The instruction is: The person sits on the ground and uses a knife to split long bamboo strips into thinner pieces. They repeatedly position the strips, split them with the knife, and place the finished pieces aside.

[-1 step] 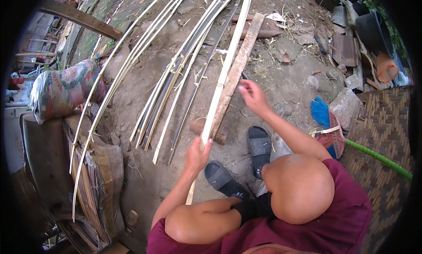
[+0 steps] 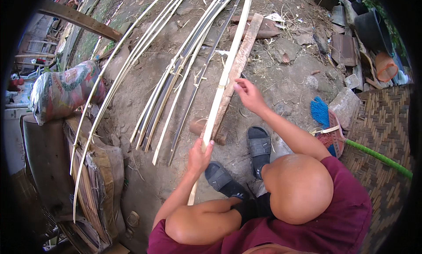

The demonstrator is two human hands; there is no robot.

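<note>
A long pale bamboo strip [image 2: 224, 76] runs from beside my left leg away up the ground, with a node partway along it. My left hand [image 2: 200, 157] is closed around its near part. Under and beside the strip, a rough wooden plank [image 2: 239, 62] slants up with its near end by a wooden block [image 2: 198, 125]. My right hand [image 2: 249, 95] is at the plank's right edge, fingers bent and thumb close to the forefinger. A thin dark bit shows just beyond these fingers; what it belongs to is hidden.
Several bamboo strips [image 2: 178, 69], pale and dark, lie left of the plank. Longer strips [image 2: 110, 93] arch over a stuffed sack [image 2: 66, 89] farther left. At right are a broom [image 2: 332, 122] with a green handle, a woven mat [image 2: 378, 131], stones and a black bucket [image 2: 373, 32].
My right hand has shifted slightly left, closer to the bamboo strip. My left hand keeps its hold, and the strip has barely moved.
</note>
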